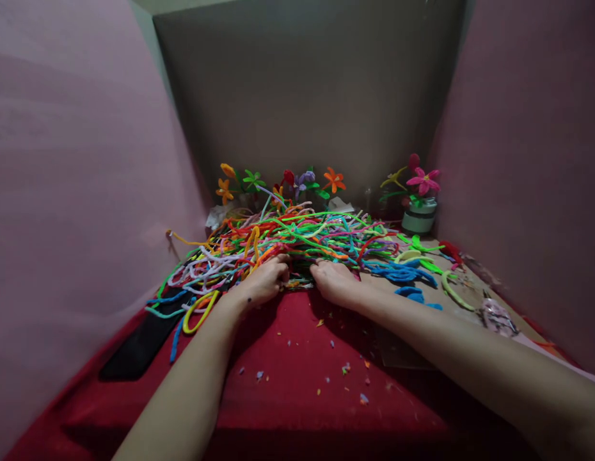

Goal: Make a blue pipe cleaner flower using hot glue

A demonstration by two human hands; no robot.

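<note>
From here, a tangled heap of multicoloured fuzzy stems [307, 232] lies loose on the red-cloth-covered bench [292, 384]; behind, bright petalled flowers [334, 180] stand finished. Left hand [271, 279] and right hand [334, 280] curl at the heap's near edge, their grip hidden from me.

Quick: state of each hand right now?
Left hand: curled at the pile; any hold cannot be told.
Right hand: curled at the pile; any hold cannot be told.
</note>
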